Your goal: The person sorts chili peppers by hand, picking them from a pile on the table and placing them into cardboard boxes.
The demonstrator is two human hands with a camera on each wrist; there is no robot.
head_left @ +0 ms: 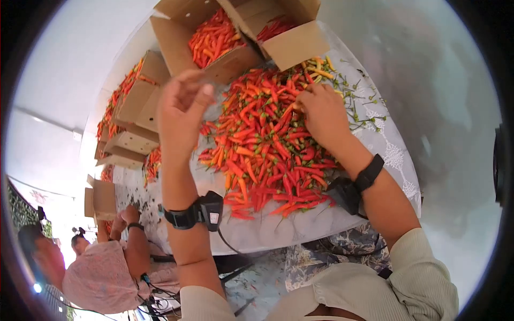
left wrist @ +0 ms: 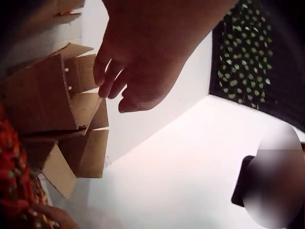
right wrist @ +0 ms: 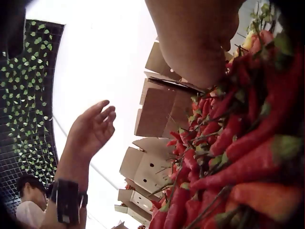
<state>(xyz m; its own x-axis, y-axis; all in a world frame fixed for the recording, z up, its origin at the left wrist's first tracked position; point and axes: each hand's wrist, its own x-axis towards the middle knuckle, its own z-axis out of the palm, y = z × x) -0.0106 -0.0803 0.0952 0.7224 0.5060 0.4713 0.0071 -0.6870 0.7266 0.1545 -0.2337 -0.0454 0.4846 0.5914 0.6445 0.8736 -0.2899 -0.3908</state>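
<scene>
A large pile of red and orange chili peppers [head_left: 267, 144] with green stems covers the table's middle. The left hand [head_left: 184, 109] is raised left of the pile, near a box, slightly blurred; its fingers are loosely bent and nothing shows in them. The right wrist view shows the same left hand [right wrist: 90, 133] empty in the air. At the pile's upper right, the right hand [head_left: 324, 115] is among the peppers, fingers bent downward. Its fingertips are partly hidden, so whether they pinch a pepper cannot be told. Yellowish peppers [head_left: 320, 70] lie just beyond it.
Cardboard boxes [head_left: 230, 67] with peppers stand behind the pile, and more boxes [head_left: 142, 107] stand at the left. Loose green stems [head_left: 369, 120] lie on the white tablecloth [head_left: 393, 155] at the right. A person in a pink patterned shirt [head_left: 101, 275] is at lower left.
</scene>
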